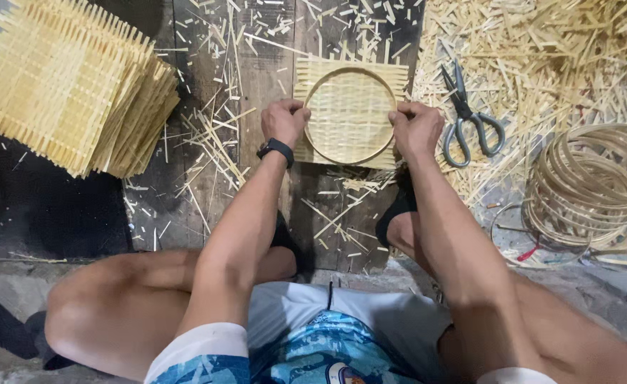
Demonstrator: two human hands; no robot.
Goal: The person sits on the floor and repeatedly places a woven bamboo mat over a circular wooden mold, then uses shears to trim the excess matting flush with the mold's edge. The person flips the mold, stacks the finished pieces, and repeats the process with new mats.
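Left hand: your left hand [283,122] sits on the left rim of the bamboo hoop [350,71], fingers curled down tight over the rim and the mat beneath it. A black wristwatch [275,150] is on that wrist.
Right hand: your right hand [416,129] is on the hoop's right rim, fingers folded under in a closed grip, knuckles up, pressing on hoop and mat together.
Hoop and mat: the round hoop lies flat on a square woven bamboo mat [349,107], whose loose strip ends stick out past the circle on all sides. Both rest on the wooden board [256,78], near its far right corner, directly between your hands.
Scissors: grey-handled scissors [468,117] lie just off the board's right edge, blades pointing away from you, near your right hand but apart from it.
Hoop pile: a loose heap of spare bamboo hoops [591,188] sits well to the right, on the ground.
Mat stack: a stack of woven mats [71,85] lies past the board's left edge, at its far end.
Offcuts: bamboo slivers [541,57] litter the board and pile thickly beyond its right edge.
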